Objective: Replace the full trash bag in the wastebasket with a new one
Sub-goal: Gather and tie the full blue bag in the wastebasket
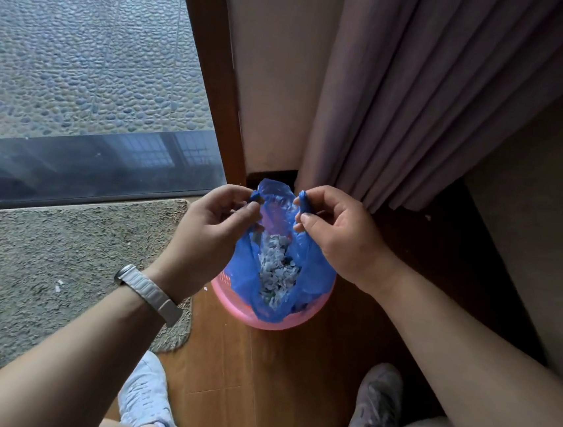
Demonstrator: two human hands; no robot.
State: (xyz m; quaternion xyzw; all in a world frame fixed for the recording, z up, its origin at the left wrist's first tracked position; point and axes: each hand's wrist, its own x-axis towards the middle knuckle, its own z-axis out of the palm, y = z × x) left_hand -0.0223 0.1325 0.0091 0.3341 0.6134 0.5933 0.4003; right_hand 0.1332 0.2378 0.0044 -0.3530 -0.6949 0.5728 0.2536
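A blue trash bag stands in a pink wastebasket on the wooden floor in a corner. Pale shredded scraps fill the bag. My left hand, with a watch on its wrist, pinches the bag's left edge. On the other side, my right hand pinches the right edge. Both edges are pulled up above the basket, so the bag's mouth gapes between my hands.
A shaggy grey mat lies left of the basket. A glass door and its brown wooden frame stand behind. A mauve curtain hangs to the right. My two shoes are at the bottom.
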